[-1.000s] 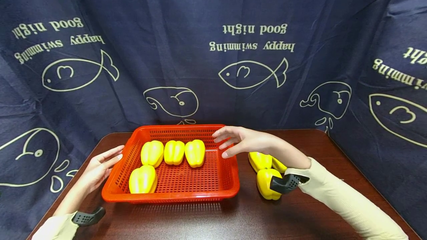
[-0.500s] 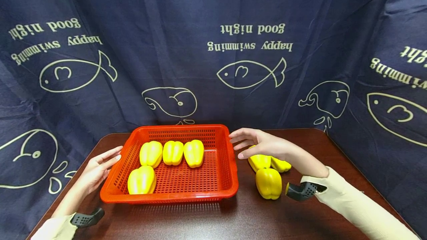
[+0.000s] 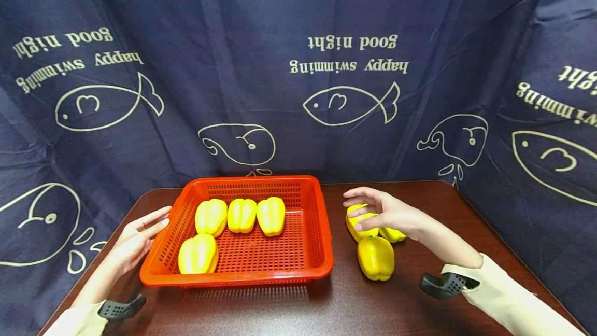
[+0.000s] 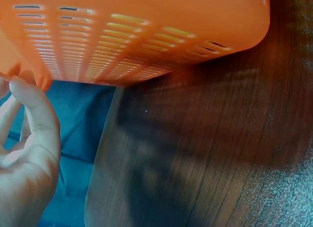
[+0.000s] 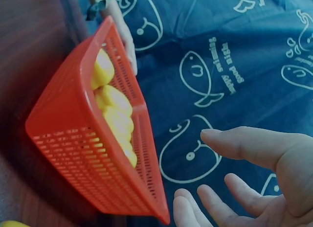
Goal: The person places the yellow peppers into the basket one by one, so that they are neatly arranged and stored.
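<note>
A red plastic basket (image 3: 261, 275) stands on the table with several yellow bell peppers (image 3: 198, 253) inside, a row of them at the back and one at front left. My left hand (image 3: 132, 240) is at its left rim; up close in the left wrist view, thumb and fingers (image 4: 36, 102) pinch that rim. To the right of the basket, my right hand (image 3: 389, 214) hovers with fingers spread and nothing in them. Below it are a yellow bell pepper (image 3: 375, 258), a second pepper (image 3: 354, 217) partly hidden by the fingers, and another yellow piece (image 3: 393, 235) mostly covered.
The dark brown wooden table (image 3: 242, 310) ends at a navy cloth (image 3: 289, 144) with fish and whale drawings, which hangs behind and at both sides. Black wrist mounts (image 3: 448, 284) sit on both forearms.
My right hand has moved right, from above the basket's right end to over the loose yellow peppers. My left hand and the basket have stayed in place.
</note>
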### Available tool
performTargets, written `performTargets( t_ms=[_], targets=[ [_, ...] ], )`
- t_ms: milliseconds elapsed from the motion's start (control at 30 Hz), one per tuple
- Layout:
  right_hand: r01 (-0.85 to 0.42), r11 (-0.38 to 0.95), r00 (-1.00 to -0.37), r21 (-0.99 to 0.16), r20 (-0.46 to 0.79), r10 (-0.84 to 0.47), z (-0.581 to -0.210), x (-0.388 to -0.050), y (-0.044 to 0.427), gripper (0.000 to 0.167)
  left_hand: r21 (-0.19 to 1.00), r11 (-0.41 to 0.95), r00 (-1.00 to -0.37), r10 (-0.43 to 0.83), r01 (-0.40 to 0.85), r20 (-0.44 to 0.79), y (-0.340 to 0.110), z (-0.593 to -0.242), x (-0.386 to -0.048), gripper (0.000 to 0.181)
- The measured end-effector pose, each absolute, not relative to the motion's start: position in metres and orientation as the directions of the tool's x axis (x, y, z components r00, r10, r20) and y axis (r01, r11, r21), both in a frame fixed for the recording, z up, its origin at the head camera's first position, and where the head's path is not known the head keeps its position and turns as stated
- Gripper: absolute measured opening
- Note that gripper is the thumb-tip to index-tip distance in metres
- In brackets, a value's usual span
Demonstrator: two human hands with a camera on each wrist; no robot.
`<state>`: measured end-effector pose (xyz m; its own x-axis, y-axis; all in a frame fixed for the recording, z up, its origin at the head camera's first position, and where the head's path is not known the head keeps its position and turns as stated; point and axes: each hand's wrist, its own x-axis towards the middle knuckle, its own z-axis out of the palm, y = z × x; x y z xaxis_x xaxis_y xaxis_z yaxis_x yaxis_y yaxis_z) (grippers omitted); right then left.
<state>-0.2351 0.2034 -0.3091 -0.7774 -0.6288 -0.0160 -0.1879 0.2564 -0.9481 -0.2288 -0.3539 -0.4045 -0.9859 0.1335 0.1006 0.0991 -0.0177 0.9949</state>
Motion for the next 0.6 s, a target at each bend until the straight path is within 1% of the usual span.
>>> performTargets(
  t_ms=[167,233,467,600],
  targets=[
    [-0.191,0.251,-0.801,-0.949,0.003,-0.599,-0.315,-0.232,0.215,0.065,0.993,-0.044,-0.981,0.157,0.11,0.116,-0.355,-0.405,-0.229,0.038],
    [-0.191,0.247,-0.814,-0.95,0.012,-0.581,-0.318,-0.231,0.22,0.064,0.993,-0.035,-0.982,0.153,0.108,0.113,-0.355,-0.405,-0.229,0.038],
    [-0.149,0.237,-0.881,-0.96,0.02,-0.473,-0.334,-0.231,0.237,0.065,0.996,0.008,-0.989,0.119,0.091,0.09,-0.354,-0.404,-0.229,0.036],
    [-0.134,0.213,-0.908,-0.968,0.034,-0.418,-0.341,-0.234,0.249,0.058,0.996,-0.005,-0.987,0.127,0.094,0.094,-0.354,-0.405,-0.228,0.037]
  ],
)
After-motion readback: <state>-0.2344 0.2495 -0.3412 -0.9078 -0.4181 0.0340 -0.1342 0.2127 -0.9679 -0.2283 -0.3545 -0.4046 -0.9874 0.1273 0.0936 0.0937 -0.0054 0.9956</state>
